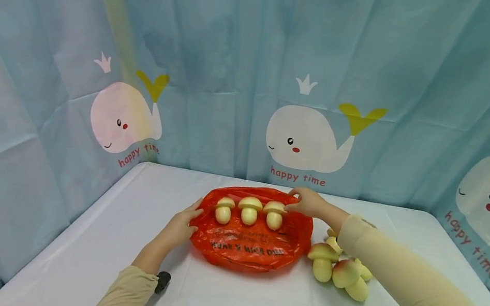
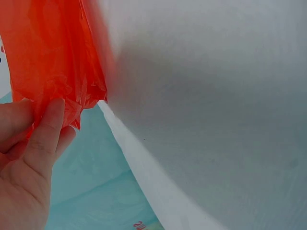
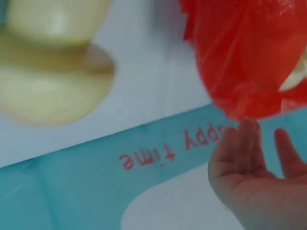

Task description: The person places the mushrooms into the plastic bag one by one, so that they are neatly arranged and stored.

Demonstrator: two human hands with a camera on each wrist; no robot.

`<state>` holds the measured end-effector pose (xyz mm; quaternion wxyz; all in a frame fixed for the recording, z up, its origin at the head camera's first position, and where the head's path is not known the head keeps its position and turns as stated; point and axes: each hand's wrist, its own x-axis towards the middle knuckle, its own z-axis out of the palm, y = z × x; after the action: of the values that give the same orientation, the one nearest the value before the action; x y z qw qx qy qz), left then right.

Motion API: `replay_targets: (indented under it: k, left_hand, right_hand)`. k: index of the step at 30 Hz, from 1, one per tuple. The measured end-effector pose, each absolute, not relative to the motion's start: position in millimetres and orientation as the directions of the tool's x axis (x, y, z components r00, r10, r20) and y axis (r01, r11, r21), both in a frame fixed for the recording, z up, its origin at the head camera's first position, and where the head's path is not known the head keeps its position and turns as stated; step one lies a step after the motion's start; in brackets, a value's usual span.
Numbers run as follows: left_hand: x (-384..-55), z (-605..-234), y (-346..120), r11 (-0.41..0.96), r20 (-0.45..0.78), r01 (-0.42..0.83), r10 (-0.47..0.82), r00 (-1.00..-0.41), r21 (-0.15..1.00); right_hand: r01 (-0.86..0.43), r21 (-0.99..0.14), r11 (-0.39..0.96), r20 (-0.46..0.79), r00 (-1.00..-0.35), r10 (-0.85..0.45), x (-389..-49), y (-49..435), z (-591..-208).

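Note:
A red plastic bag (image 1: 252, 266) with dark lettering lies spread on the white table. Three pale toy mushrooms stand out in a row against its red film: a left one (image 1: 223, 211), a middle one (image 1: 249, 211) and a right one (image 1: 274, 216). My left hand (image 1: 178, 224) pinches the bag's left edge; the left wrist view shows crumpled film (image 2: 72, 112) between thumb and fingers. At the bag's far right edge, my right hand (image 1: 308, 204) is close beside the right mushroom. In the right wrist view, its thumb and fingers (image 3: 244, 148) are apart with nothing between them.
More toy mushrooms, among them a green-capped one (image 1: 322, 262) and a reddish-capped one (image 1: 347, 274), lie right of the bag, partly under my right forearm. A small black object (image 1: 163, 282) is by my left wrist. A blue whale-print curtain (image 1: 234, 94) rises behind the table.

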<state>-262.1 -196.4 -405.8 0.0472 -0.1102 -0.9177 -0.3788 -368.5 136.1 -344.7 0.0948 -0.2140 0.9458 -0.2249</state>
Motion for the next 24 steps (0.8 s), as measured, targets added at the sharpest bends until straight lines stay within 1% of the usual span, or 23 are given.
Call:
replay_targets:
  k: [9, 13, 24]
  left_hand:
    - [-261, -405, -196, 0.688, 0.185, 0.251, 0.169, -0.968, 0.681]
    - [-261, -407, -196, 0.683, 0.201, 0.264, 0.173, -0.964, 0.681]
    - [-260, -406, -195, 0.678, 0.181, 0.242, 0.161, -0.970, 0.694]
  right_hand:
    - [-0.385, -0.545, 0.745, -0.051, -0.871, -0.488, -351, 184, -328]
    - [-0.356, -0.598, 0.718, -0.060, -0.874, -0.483, -342, 204, -327]
    - [-0.262, -0.668, 0.697, -0.138, -0.876, -0.462, -326, 249, -340]
